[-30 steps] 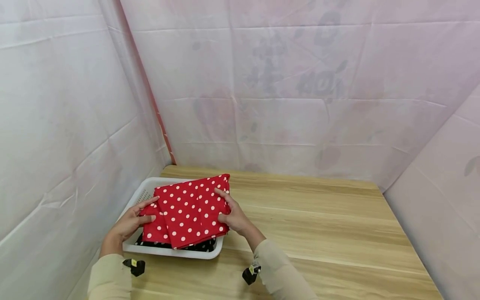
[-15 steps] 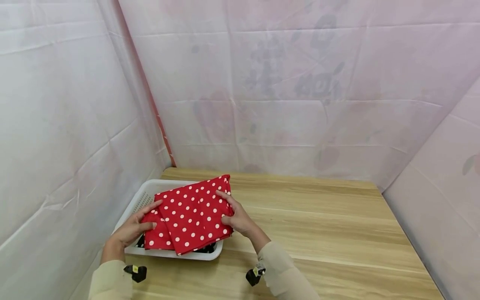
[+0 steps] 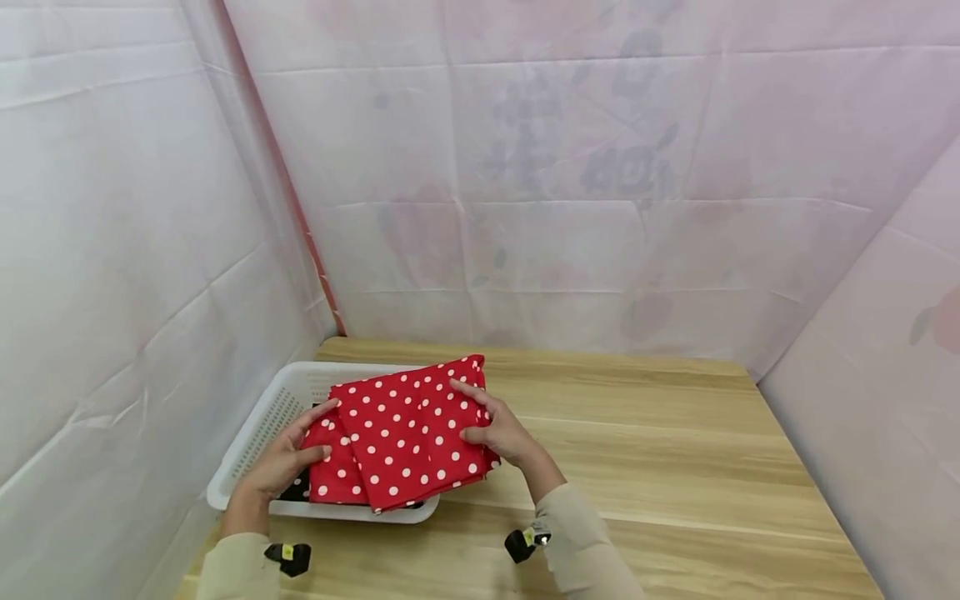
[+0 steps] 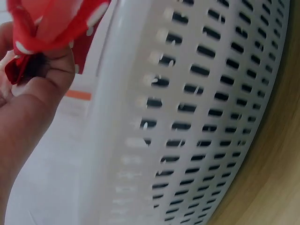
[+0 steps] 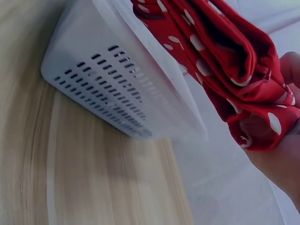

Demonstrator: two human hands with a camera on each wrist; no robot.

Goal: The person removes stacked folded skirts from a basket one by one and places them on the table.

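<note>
A folded red cloth with white polka dots (image 3: pixel 412 433) is held between both hands above a white plastic basket (image 3: pixel 255 425). My left hand (image 3: pixel 281 458) grips its left edge, thumb and fingers on top; in the left wrist view the fingers curl round the red fabric (image 4: pixel 84 47). At the opposite edge, my right hand (image 3: pixel 502 429) pinches the cloth, and several folded layers (image 5: pixel 225 61) show in the right wrist view. Under the red cloth, a black cloth with white dots (image 3: pixel 296 487) lies in the basket, mostly hidden.
The basket has slotted side walls (image 5: pixel 103 84) and stands at the left of a wooden table (image 3: pixel 637 450). Pale fabric walls (image 3: pixel 555 208) enclose the table at the back, left and right. A small black device (image 3: pixel 292 558) sits on each wrist.
Both hands and the red cloth have shifted a little to the right over the basket. More of the basket's left side now shows. The grip of both hands stays the same.
</note>
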